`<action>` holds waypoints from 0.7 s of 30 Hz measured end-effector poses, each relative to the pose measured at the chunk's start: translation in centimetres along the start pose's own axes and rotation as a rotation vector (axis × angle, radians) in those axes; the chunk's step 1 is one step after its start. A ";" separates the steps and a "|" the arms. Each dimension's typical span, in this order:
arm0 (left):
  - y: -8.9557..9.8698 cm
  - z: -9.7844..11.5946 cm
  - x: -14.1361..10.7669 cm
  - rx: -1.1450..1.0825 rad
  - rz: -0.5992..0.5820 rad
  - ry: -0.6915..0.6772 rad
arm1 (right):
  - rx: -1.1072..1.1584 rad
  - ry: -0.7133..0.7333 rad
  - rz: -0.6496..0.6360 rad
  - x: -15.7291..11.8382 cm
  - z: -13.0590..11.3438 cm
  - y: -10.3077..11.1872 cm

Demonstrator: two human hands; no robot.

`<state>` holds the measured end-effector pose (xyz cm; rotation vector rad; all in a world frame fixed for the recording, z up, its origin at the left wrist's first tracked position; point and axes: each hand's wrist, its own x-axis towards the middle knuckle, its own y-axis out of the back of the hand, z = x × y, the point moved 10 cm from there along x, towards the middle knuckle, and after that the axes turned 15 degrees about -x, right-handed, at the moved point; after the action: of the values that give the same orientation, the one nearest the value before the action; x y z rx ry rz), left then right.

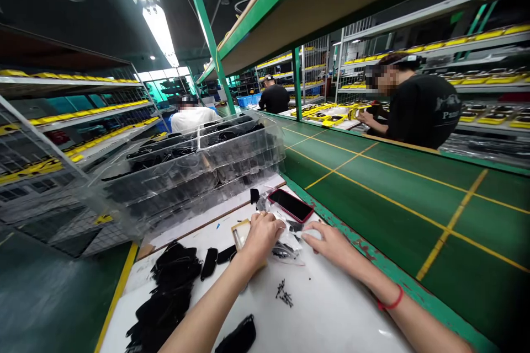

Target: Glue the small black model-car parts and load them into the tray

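Observation:
On the white tabletop (pixel 331 309), my left hand (pixel 263 234) has its fingers curled down beside a small yellowish box (pixel 241 233) and a clear plastic bag (pixel 290 248). My right hand (pixel 325 240), a red band at its wrist, has thumb and fingers around a whitish object (pixel 311 235) at the bag's right side. What my left fingertips touch is hidden. A phone with a red edge (pixel 292 204) lies just beyond both hands. Small black pieces (pixel 284 294) are scattered nearer to me. Black pouches (pixel 174 270) are heaped at the left.
Stacked clear trays (pixel 199 171) with black items stand at the table's back left. A green conveyor (pixel 385 193) with yellow lines runs along the right. Beyond it a person in black (pixel 422 105) works; two other people are farther back. A green-edged shelf (pixel 269 5) hangs overhead.

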<state>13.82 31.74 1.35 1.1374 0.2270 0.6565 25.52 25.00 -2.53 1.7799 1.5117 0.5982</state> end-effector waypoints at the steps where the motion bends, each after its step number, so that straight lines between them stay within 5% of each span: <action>1: -0.1 0.2 0.1 0.005 -0.006 -0.013 | 0.050 0.013 0.008 0.2 -0.4 -0.2; 12: 2.1 1.8 1.1 0.089 -0.010 -0.160 | 0.447 -0.032 -0.017 0.0 -0.4 0.2; 21: 4.6 2.8 1.8 0.023 0.057 -0.211 | 0.356 0.006 0.085 -0.8 -1.1 1.7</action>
<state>14.94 31.89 6.96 1.2295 0.0230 0.5803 25.67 24.39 -0.47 2.1194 1.6306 0.3919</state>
